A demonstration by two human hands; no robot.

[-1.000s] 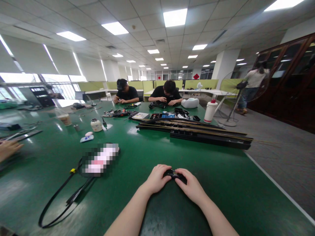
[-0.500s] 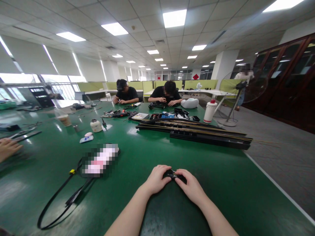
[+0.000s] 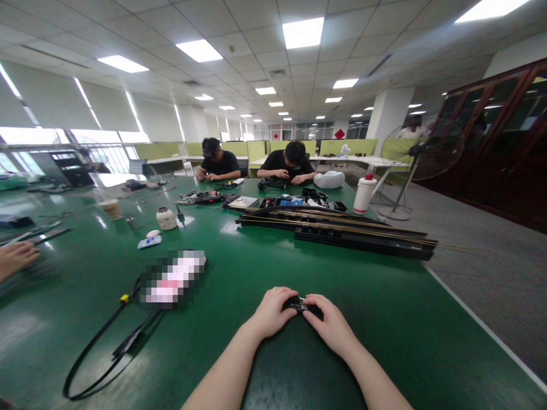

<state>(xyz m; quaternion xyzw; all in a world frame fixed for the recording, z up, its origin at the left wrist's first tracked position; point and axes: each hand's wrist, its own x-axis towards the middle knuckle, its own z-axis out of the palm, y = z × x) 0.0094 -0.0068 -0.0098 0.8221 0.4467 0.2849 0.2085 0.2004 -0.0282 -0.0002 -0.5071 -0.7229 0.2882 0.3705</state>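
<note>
Just above the green tabletop (image 3: 239,267), a small black part (image 3: 300,306) with a shiny metal bit on top is held from both ends. My left hand (image 3: 273,312) grips its left end between thumb and fingers. On the other end, my right hand (image 3: 329,319) has its thumb and fingertips closed. Fingers cover much of the part, so its exact kind cannot be made out. To the left lies a phone (image 3: 175,279) with a blurred screen, and a black strap (image 3: 79,353) with a yellow piece runs from it.
Long black rails (image 3: 363,242) with thin brass-coloured rods lie beyond my hands. A white bottle (image 3: 364,195), a jar (image 3: 166,218), tools (image 3: 205,197) and a cup (image 3: 111,209) stand or lie farther back. Two people sit opposite; another person's hand (image 3: 17,259) is at far left.
My hands stay in nearly the same place, both still on the black part. The person walking behind the fan at the right has shifted slightly left.
</note>
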